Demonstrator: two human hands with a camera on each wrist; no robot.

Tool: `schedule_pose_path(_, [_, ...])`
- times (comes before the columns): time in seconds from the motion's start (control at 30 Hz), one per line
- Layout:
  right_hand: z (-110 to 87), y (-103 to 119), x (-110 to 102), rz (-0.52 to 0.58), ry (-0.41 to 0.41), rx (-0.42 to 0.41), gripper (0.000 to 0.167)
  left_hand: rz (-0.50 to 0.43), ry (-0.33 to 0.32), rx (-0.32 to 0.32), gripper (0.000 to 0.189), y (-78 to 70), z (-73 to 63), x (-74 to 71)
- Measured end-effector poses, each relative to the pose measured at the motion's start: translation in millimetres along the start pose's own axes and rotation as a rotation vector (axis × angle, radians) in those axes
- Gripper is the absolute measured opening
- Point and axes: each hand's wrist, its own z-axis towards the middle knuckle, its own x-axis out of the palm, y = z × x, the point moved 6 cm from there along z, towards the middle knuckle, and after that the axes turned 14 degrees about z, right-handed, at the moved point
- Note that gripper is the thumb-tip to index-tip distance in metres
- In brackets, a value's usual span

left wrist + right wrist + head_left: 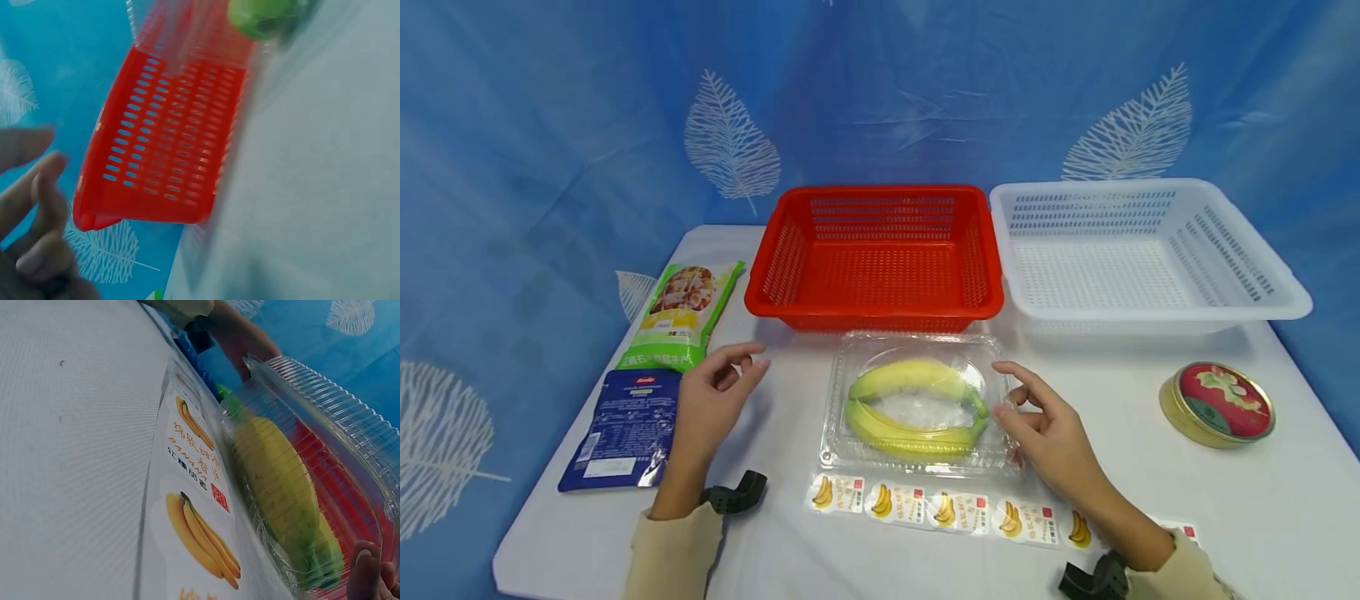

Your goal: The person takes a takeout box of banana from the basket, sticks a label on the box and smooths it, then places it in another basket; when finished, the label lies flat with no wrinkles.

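Observation:
A clear plastic clamshell box (842, 433) lies at the middle of the table with bananas (917, 379) inside; its lid appears down. My right hand (1048, 425) is at the box's right side, thumb and forefinger spread apart at its edge. In the right wrist view, fingertips (365, 572) overlap the box's near corner, and whether they touch is unclear. My left hand (718, 400) hovers left of the box, fingers loosely bent and holding nothing. Just in front of the box runs a strip of banana stickers (895, 504).
Behind the box stand a red basket (880, 321) and a white basket (1157, 315). A green food packet (681, 312) and a blue pouch (625, 429) lie on the left. A round gold tin with a red lid (1217, 404) sits on the right.

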Motion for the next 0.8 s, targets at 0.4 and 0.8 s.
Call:
schedule_pose_path(0.4, [1.2, 1.8, -4.6, -0.003, -0.011, -0.006, 0.049, 0.072, 0.629, 0.265, 0.016, 6.8, -27.1, 55.1])
schedule_pose_path(0.8, [2.7, 1.7, -14.1, -0.023, -0.059, -0.024, 0.05, -0.047, 0.837, 0.433, 0.034, -2.5, -52.9, 74.1])
